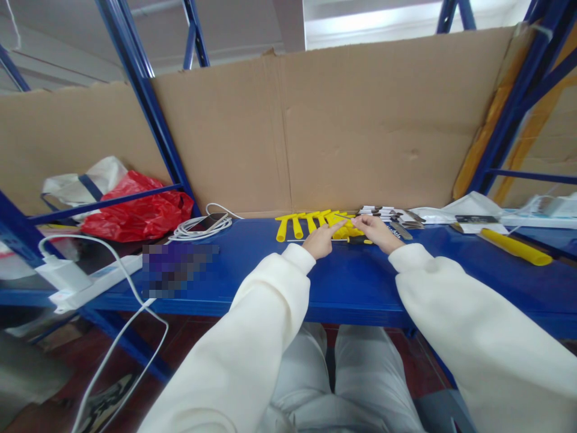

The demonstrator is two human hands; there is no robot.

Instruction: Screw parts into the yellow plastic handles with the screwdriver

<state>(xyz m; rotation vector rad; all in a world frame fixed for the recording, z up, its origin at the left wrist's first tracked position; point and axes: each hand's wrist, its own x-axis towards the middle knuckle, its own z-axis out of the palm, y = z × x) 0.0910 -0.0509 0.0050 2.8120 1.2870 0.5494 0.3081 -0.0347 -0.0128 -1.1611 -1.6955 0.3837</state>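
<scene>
Both my hands meet over the blue shelf (351,282), in white sleeves. My left hand (322,239) pinches one end of a thin metal blade or rod (344,217), and my right hand (377,231) closes its fingers on the other end. Just behind the hands lies a row of several yellow handles (306,221). Under my right hand rests a tool with a yellow and black handle (358,239). To the right of the handles sits a small pile of dark metal blades and bits (392,215).
A long yellow tool (516,247) lies at the right, near white packaging (469,208). A phone with a coiled white cable (205,225) lies left of the handles. A red bag (135,213), a white power strip (90,282) and a cardboard back wall (360,132) surround the shelf.
</scene>
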